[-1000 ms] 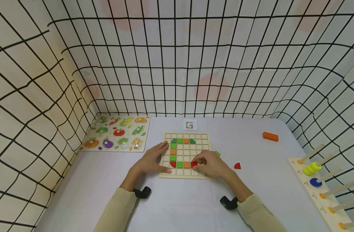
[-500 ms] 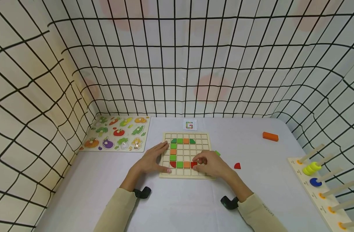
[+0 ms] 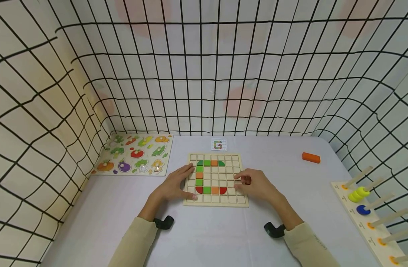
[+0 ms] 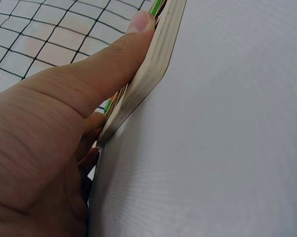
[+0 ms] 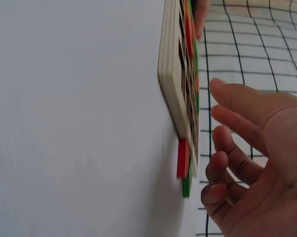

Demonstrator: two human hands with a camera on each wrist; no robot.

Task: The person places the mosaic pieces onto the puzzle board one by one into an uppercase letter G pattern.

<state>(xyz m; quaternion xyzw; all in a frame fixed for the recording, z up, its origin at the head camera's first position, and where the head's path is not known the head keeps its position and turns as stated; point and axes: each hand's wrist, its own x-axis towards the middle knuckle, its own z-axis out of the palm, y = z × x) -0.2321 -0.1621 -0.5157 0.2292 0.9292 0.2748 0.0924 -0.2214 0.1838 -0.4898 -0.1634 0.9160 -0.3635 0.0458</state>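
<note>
Head view: the wooden grid board point(image 3: 215, 200) lies at the centre of the bench point(image 3: 204, 230), with green, orange and red tiles set in its cells as a C shape. The left hand point(image 3: 175, 183) rests flat on the board's left edge, fingers straight and grasping nothing. The right hand point(image 3: 257, 184) sits over the board's right edge, fingers loosely bent, and it hides the bench just right of the board; whether it pinches anything cannot be told from here. The red quarter-round tile point(image 3: 223, 190) sits in the bottom row of the pattern, just left of the right hand and apart from it. A small pattern card point(image 3: 219, 144) lies above the board, too small to read. A vegetable puzzle point(image 3: 137, 154) lies in the centre left, an orange block point(image 3: 311, 157) to the right, and a ring-stacking rack point(image 3: 371, 213) is cut off at the lower right corner.

Left wrist view: only the thumb lying along the board's pale edge point(image 4: 153, 69) shows; the tiles are nearly hidden.

Right wrist view: the right hand point(image 5: 252, 163) is released, fingers curled loosely around nothing, near the board's corner point(image 5: 170, 74). A red piece point(image 5: 182, 158) and a green piece point(image 5: 187, 183) lie on the bench just beside that corner, both hidden in the head view
</note>
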